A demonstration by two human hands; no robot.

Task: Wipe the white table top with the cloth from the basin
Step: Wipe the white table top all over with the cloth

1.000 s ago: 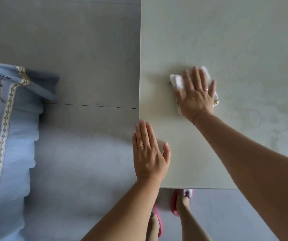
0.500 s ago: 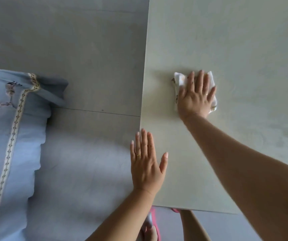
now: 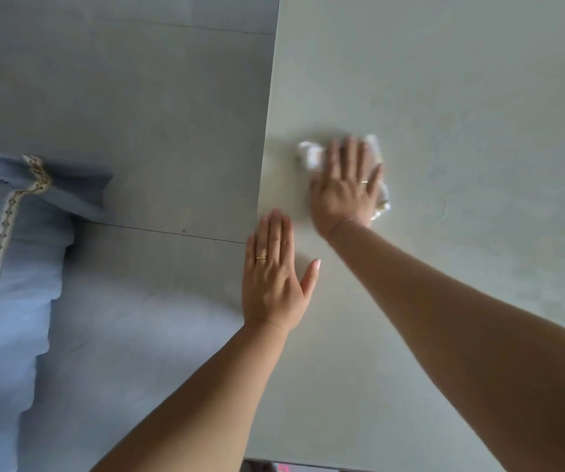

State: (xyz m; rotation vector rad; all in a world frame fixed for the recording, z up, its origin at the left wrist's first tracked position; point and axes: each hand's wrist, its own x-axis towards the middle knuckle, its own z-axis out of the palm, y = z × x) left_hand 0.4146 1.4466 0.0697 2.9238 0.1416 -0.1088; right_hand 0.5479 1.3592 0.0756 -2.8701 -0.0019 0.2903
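Observation:
The white table top (image 3: 461,97) fills the right of the view. A crumpled white cloth (image 3: 310,156) lies on it near the left edge, pressed flat under my right hand (image 3: 346,185); bits of cloth stick out left of and right of the fingers. My left hand (image 3: 272,277) rests flat on the table's left edge, fingers together and thumb out, with nothing in it. The basin is out of view.
Grey tiled floor (image 3: 121,114) lies left of the table. A pale blue cushion with gold trim (image 3: 5,267) sits at the far left. The table's near edge (image 3: 308,462) runs along the bottom, with a bit of pink footwear below it.
My right hand has slid the cloth nearer to the table's left edge and nearer to my left hand. The left hand stays planted on the edge. The view has shifted.

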